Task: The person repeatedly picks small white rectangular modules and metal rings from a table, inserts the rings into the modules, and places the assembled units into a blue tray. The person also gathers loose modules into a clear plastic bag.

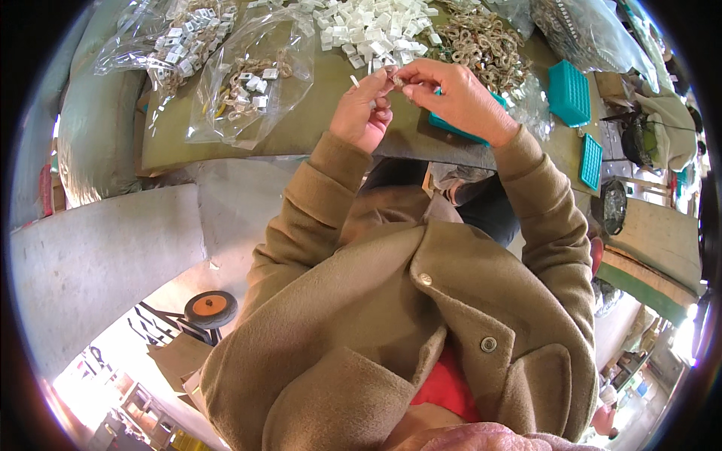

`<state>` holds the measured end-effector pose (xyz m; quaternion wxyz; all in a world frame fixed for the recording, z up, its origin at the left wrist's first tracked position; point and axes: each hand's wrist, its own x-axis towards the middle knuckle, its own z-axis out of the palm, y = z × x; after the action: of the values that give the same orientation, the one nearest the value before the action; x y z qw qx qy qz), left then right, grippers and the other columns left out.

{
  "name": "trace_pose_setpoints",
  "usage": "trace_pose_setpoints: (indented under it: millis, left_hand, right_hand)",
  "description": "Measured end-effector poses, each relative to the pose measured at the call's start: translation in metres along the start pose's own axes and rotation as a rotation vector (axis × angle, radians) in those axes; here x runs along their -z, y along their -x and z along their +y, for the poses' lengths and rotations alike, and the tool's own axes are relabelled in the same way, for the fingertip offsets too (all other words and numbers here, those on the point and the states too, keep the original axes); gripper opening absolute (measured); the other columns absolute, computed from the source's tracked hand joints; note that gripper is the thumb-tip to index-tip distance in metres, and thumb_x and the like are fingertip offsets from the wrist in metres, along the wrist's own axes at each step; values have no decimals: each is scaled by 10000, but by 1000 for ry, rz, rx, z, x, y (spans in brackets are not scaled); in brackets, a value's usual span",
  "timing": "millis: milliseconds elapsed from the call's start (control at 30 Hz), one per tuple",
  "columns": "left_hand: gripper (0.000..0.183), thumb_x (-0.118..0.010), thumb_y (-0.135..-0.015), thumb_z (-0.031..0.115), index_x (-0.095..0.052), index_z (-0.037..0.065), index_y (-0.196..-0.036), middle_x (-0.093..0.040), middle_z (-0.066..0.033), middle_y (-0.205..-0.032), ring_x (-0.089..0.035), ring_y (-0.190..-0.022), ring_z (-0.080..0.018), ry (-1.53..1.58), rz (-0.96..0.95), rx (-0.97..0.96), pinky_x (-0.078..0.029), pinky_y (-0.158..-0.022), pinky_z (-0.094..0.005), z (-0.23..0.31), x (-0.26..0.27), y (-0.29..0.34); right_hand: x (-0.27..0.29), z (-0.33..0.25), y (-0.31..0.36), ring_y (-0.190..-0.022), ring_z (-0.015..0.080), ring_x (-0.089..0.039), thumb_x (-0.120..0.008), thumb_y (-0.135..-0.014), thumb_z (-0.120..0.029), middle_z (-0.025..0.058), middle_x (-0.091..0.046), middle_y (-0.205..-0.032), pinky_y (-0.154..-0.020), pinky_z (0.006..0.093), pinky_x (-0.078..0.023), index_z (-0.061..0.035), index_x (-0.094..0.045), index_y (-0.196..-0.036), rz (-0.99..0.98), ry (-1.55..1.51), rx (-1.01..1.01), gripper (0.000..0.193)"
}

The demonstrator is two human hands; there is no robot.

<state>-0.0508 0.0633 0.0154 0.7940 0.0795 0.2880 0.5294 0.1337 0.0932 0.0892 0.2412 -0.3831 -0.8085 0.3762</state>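
Observation:
Above the table's near edge my two hands meet, fingertips almost touching. My left hand is closed in a pinch, with a thin white strip sticking out at its fingers. My right hand also pinches, at a small beige piece too small to name. Just beyond the fingers lies a heap of small white plastic blocks. To its right spreads a pile of beige looped cords. A teal tray lies partly hidden under my right hand.
A clear plastic bag with white blocks and cords lies left on the table; another filled bag is beyond it. A teal basket and a small teal tray stand right. A wheel is at lower left.

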Motion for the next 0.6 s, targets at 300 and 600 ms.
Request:
trace_pose_setpoints:
  millis: [300, 600]
  left_hand:
    - [142, -623, -988, 183, -622, 75, -1081, -640, 38, -928, -450, -616, 33, -96, -60, -4, -331, -479, -121, 0, -16, 24]
    - [101, -600, -993, 170, -611, 72, -1016, -599, 31, -770, -425, -549, 8, -213, -27, 139, -310, -424, -139, -10, -29, 36]
  right_hand:
    - [-14, -2, 17, -671, 49, -532, -673, -928, -195, 37, -682, -805, -574, 247, -444, -48, -723, -1075, 349, -187, -129, 214]
    - [-15, 6, 39, -892, 206, -706, -694, -904, -131, 110, -738, -1020, -793, 318, -544, -76, -719, -1135, 364, -126, 88, 238]
